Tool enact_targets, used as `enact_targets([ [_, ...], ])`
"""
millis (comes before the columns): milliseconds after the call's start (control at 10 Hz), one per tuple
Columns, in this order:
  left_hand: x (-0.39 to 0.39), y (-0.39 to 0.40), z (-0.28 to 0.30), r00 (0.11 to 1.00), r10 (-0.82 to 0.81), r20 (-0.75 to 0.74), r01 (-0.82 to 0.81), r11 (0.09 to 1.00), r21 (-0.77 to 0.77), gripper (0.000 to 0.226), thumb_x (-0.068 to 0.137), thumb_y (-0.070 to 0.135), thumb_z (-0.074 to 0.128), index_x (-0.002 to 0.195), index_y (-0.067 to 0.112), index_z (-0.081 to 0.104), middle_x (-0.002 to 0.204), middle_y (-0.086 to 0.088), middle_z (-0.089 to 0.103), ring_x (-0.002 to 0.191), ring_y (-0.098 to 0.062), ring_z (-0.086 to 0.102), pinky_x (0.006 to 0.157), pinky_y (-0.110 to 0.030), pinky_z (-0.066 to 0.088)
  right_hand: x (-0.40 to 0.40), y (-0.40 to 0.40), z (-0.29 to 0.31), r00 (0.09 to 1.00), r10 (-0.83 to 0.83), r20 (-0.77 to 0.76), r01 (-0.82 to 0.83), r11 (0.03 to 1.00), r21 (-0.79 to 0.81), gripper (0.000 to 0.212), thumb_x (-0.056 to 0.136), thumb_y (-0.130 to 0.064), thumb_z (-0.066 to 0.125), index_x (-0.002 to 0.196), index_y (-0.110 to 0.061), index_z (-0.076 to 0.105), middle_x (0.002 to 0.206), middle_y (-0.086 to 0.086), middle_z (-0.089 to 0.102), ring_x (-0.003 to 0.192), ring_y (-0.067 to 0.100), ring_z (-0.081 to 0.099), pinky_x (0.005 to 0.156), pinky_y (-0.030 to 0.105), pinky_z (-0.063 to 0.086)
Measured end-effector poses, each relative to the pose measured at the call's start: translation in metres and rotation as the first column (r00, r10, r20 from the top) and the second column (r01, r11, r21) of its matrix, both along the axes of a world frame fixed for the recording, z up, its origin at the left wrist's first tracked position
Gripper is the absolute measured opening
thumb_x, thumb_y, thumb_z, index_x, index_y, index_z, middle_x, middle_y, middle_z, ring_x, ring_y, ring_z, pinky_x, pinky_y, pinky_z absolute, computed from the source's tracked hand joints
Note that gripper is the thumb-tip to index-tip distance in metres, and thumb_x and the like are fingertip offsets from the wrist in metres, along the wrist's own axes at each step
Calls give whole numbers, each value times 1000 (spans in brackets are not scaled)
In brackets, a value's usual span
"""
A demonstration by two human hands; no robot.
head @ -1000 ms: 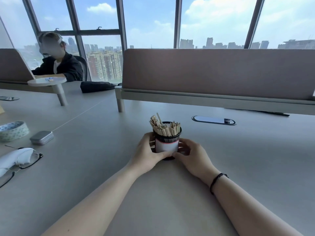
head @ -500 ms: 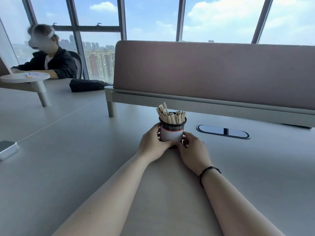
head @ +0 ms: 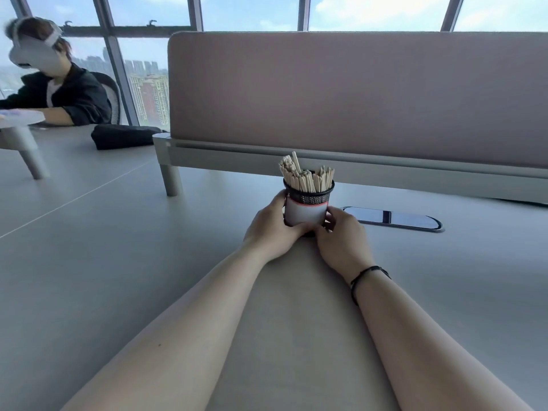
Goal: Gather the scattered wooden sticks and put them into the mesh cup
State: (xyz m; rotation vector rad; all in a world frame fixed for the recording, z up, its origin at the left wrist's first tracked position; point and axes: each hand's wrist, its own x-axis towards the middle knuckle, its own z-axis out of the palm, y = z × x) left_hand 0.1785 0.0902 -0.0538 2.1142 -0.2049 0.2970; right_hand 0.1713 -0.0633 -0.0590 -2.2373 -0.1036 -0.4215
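A black mesh cup [head: 307, 206] with a white label band stands upright on the grey table [head: 118, 262]. Several wooden sticks [head: 305, 177] stand bunched inside it, their tops above the rim. My left hand [head: 271, 229] grips the cup's left side, thumb across the front near its base. My right hand [head: 341, 241] holds the cup's right side with curled fingers; a black band circles that wrist. No loose sticks show on the table.
A pink desk divider [head: 355, 96] on a grey rail stands just behind the cup. A dark oval cable hatch [head: 394, 218] lies right of it. At the far left sit a person wearing a headset [head: 56, 81], a black pouch [head: 124, 139] and a small round stand [head: 20, 134].
The view has shifted forward and left to right, so the cup and hands sit higher and closer to the divider. Both hands keep hold of the cup; the items at the left have left the view.
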Motion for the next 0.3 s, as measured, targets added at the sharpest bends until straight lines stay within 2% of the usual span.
enact_targets([
  [200, -6, -1, 0, 999, 32, -12, -31, 997, 65, 81, 59, 69, 67, 132, 40, 48, 123, 14, 68, 106, -17, 67, 91, -42, 55, -5, 0, 1, 1000, -2, 3, 2, 1000, -27, 21, 86, -13, 57, 104, -16, 66, 105, 5, 73, 98, 27, 64, 72, 28, 44],
  [300, -10, -2, 0, 999, 50, -6, -50, 996, 74, 96, 56, 73, 67, 139, 32, 42, 133, 8, 64, 116, -20, 64, 97, -43, 52, -12, 1, 4, 1000, -28, -8, 28, 999, -47, 18, 88, -16, 58, 105, -12, 63, 105, 8, 71, 102, 30, 63, 73, 30, 43],
])
